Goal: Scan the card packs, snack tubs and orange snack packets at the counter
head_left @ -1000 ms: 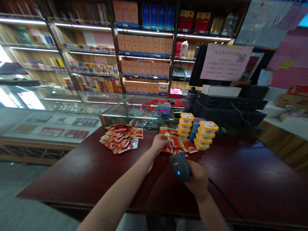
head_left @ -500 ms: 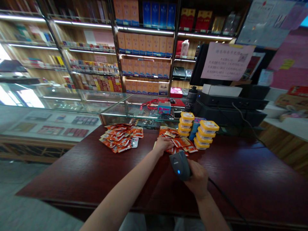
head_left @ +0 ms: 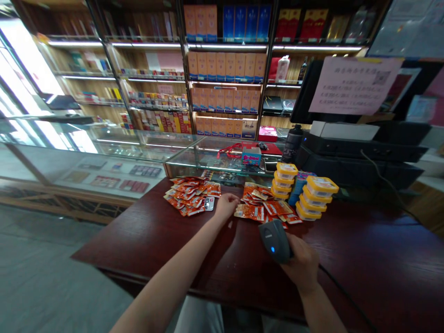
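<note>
My left hand (head_left: 227, 206) hovers over the wooden counter between two heaps of orange snack packets. Its fingers are curled in, and no packet shows in them. Just right of the fingertips lies one orange packet (head_left: 250, 212), at the edge of the right heap (head_left: 276, 207). The left heap (head_left: 189, 194) is on the other side, with a white-and-dark packet (head_left: 209, 203) at its corner. My right hand (head_left: 302, 262) is wrapped around a dark grey barcode scanner (head_left: 275, 241) with a lit blue light, held above the counter in front of the right heap.
Yellow-lidded tubs (head_left: 321, 194) stand in two stacks behind the right heap, with blue packs (head_left: 297, 187) between them. The scanner's cable (head_left: 342, 289) trails right across the counter (head_left: 166, 249). Behind are a glass display case (head_left: 187, 157), a small pink-and-blue box (head_left: 251, 156) and a monitor (head_left: 305, 92).
My left hand has come off the right heap and moved left, uncovering an orange packet. My right hand still holds the scanner in nearly the same place. The view has turned slightly left.
</note>
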